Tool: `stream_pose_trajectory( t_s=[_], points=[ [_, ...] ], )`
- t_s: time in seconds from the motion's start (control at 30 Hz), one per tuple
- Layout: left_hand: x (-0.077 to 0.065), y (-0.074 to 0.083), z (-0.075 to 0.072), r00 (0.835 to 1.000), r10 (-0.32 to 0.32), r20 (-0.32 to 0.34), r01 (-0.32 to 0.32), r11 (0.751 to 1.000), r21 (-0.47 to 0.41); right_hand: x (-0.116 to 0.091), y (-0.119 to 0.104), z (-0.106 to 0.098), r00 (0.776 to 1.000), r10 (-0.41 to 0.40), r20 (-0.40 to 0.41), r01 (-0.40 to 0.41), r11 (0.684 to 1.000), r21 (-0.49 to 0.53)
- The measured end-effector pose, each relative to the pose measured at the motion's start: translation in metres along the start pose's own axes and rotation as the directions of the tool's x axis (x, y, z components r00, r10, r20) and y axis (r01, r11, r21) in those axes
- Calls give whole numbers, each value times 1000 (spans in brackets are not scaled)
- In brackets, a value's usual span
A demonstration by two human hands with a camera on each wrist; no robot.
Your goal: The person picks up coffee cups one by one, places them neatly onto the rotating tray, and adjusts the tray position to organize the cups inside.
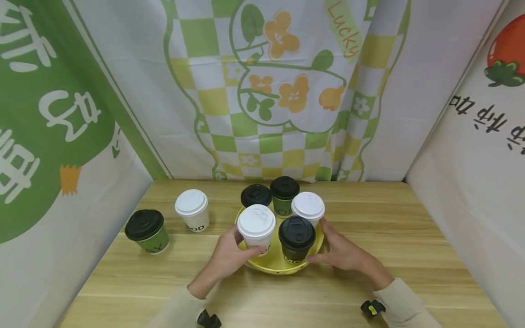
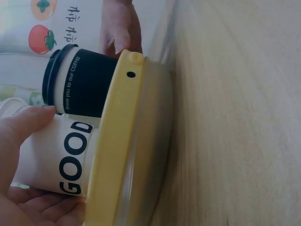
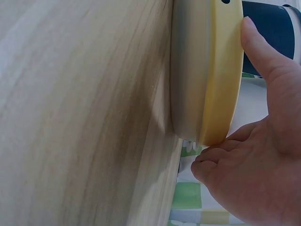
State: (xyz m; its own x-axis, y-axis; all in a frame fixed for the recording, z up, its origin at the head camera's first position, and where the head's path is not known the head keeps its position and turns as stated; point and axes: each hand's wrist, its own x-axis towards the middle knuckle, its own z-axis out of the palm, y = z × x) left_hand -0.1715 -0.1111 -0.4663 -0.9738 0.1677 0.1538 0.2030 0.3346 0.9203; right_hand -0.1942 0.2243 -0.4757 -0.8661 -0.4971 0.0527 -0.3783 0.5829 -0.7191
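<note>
A white lidded paper cup (image 1: 257,224) stands at the front left of a round yellow tray (image 1: 270,264). My left hand (image 1: 229,256) grips this cup, thumb across its front and fingers round the far side; the left wrist view shows GOOD lettering (image 2: 75,157) on it. A dark cup with a black lid (image 1: 297,239) stands beside it. My right hand (image 1: 343,251) holds the tray's right side, its thumb on the rim (image 3: 223,80) by the dark cup and its fingers against the outer edge. Farther back on the tray are a white cup (image 1: 308,207), a green cup (image 1: 284,205) and another black-lidded cup (image 1: 256,196).
Left of the tray, a white cup (image 1: 194,212) and a green cup with a black lid (image 1: 149,232) stand on the wooden table (image 1: 369,209). A patterned curtain (image 1: 262,136) hangs behind the table, and printed cloth walls flank both sides.
</note>
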Motion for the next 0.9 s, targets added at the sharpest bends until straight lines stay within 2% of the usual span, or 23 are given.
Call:
stream_pose_trajectory(
  t_s=[0.23, 0.47, 0.67, 0.9],
  points=[
    [4, -2, 3, 999, 28, 17, -28, 999, 46, 0, -2, 0, 1000, 7, 6, -7, 1000, -3],
    [8, 0, 5, 1000, 9, -1, -8, 993, 121, 0, -2, 0, 1000, 17, 6, -17, 1000, -7],
    [10, 3, 6, 1000, 6, 2, -6, 981, 195, 1, -1, 1, 1000, -17, -2, 17, 1000, -7],
    [13, 7, 11, 1000, 4, 2, -4, 973, 232, 0, -2, 2, 1000, -22, -13, 22, 1000, -6]
  ],
)
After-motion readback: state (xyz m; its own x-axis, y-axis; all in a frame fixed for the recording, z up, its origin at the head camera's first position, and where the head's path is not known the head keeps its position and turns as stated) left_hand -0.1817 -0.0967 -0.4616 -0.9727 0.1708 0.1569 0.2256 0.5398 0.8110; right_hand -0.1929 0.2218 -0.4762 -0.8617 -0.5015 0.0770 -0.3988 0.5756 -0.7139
